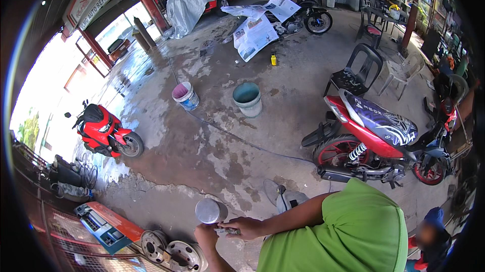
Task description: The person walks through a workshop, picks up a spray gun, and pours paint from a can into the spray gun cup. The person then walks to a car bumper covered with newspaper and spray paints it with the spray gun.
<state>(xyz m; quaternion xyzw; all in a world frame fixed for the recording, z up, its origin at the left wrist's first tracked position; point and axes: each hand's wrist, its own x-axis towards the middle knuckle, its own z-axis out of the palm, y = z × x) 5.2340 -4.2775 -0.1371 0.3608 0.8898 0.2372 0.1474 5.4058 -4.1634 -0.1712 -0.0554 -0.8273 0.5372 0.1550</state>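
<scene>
Head view: both of my hands meet at the lower centre, about a silver cup-topped tool (207,212), its cup uppermost and roughly upright above the concrete floor (166,211). The fingers of my left hand (205,234) are curled closed just below the cup and appear to bear the tool; those of my right hand (244,227) are bent nearly closed about a small metal part (221,231) beside it. Stage of the work, judged from the grip: the tool is in hand, while the handling of that part seems unfinished. What remains cannot be told, since my hands hide the join and the cup's contents are unclear. Well apart, paper sheets (256,34) already drape a motorcycle (318,22); a teal-lined bucket (248,109) stands nearer.
</scene>
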